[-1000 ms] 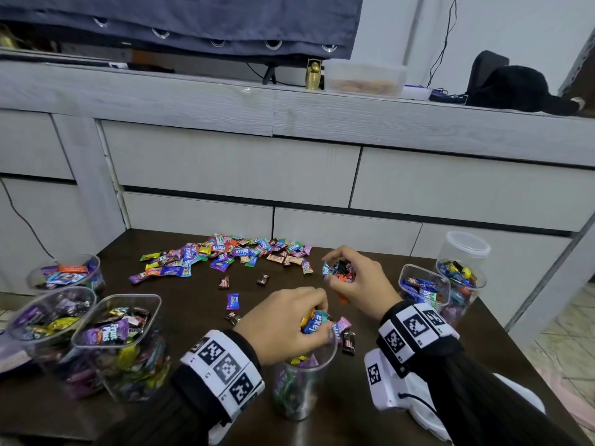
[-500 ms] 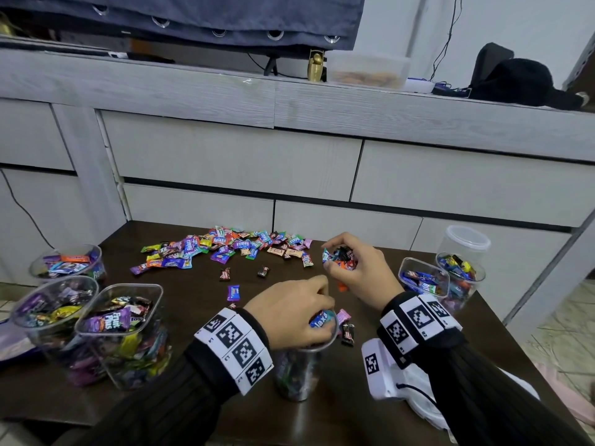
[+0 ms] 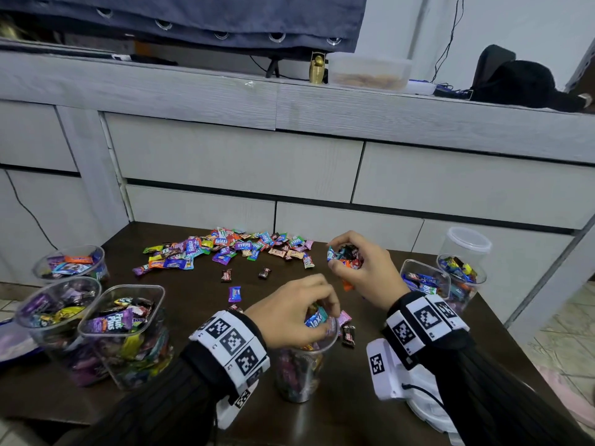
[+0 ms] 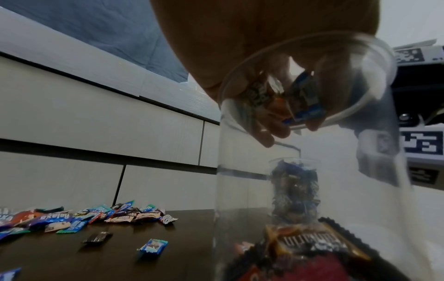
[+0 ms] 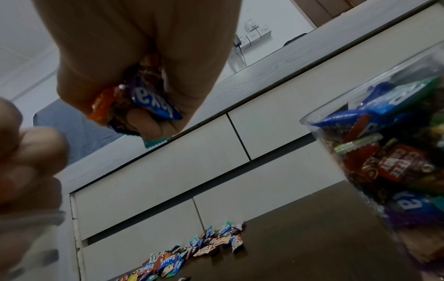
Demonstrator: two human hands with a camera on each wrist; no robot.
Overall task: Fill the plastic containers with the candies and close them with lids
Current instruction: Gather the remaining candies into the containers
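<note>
A clear round container (image 3: 297,375) partly filled with candies stands at the table's near middle. My left hand (image 3: 317,320) is at its mouth, fingers curled round several candies, a blue one (image 4: 306,102) showing through the rim (image 4: 312,57). My right hand (image 3: 346,259) hovers farther back and to the right, gripping a handful of candies (image 5: 141,98). A loose pile of wrapped candies (image 3: 225,249) lies across the far side of the dark table (image 3: 193,317). Stray candies (image 3: 234,293) lie between pile and container.
Three filled open containers (image 3: 125,333) stand at the left. Two more filled containers (image 3: 421,280) and an empty lidded one (image 3: 467,244) stand at the right. White lids (image 3: 428,410) lie under my right forearm. Grey cabinet drawers (image 3: 241,162) rise behind the table.
My left hand has sunk a little into the container's mouth with its candies. My right hand has stayed about where it was, holding its handful.
</note>
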